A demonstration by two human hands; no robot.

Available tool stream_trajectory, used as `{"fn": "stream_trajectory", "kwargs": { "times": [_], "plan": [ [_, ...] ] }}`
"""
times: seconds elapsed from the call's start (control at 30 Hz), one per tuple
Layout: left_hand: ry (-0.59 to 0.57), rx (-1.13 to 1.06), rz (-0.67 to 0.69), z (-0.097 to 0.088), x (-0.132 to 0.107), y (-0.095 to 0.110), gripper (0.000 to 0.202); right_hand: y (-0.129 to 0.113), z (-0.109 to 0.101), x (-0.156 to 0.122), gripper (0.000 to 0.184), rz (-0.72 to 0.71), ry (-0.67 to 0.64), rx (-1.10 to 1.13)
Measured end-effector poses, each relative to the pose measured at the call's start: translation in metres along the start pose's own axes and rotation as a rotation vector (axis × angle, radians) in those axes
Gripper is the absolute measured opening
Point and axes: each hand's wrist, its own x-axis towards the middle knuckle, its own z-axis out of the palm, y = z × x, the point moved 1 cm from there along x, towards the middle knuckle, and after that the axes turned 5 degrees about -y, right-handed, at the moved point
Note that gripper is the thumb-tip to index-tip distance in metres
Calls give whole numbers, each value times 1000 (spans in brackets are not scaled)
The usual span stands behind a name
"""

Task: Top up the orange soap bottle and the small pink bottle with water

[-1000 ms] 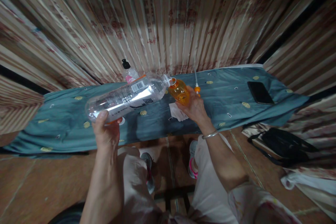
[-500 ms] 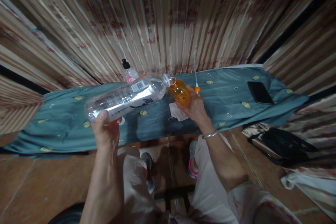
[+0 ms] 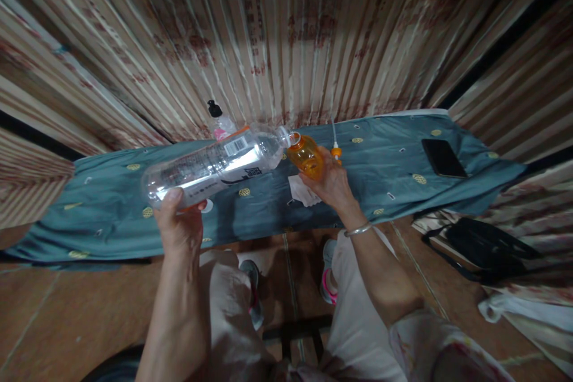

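A large clear plastic bottle (image 3: 210,170) lies tilted in the air, its neck pointing right. My left hand (image 3: 179,218) is closed around its base end. In my right hand (image 3: 329,182) is a small orange translucent bottle (image 3: 305,155), leaning so that its open mouth meets the clear bottle's mouth. Whether liquid passes between them I cannot make out. Just behind my right hand lies an orange pump top (image 3: 336,153) with a pale tube. Under that hand is a white tissue (image 3: 304,192). A white round cap (image 3: 208,206) shows beside my left fingers.
A blue-green patterned cloth (image 3: 111,191) covers the narrow table. At the back stands a pump bottle with a black head (image 3: 215,109). To the right lies a black phone (image 3: 443,158). A black bag (image 3: 487,245) rests beyond the right front edge. Striped curtains (image 3: 277,36) hang close behind.
The base end of the clear bottle and my left hand have shifted very slightly left. My right hand and the orange bottle stay in place, mouths still together.
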Motion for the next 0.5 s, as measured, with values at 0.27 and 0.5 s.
{"fn": "stream_trajectory", "kwargs": {
  "times": [0.27, 0.5],
  "plan": [
    [-29, -19, 8, -3, 2, -2, 49, 2, 0, 0, 70, -19, 0, -3],
    [-11, -7, 9, 0, 1, -1, 48, 3, 0, -1, 68, -21, -19, 5]
  ]
}}
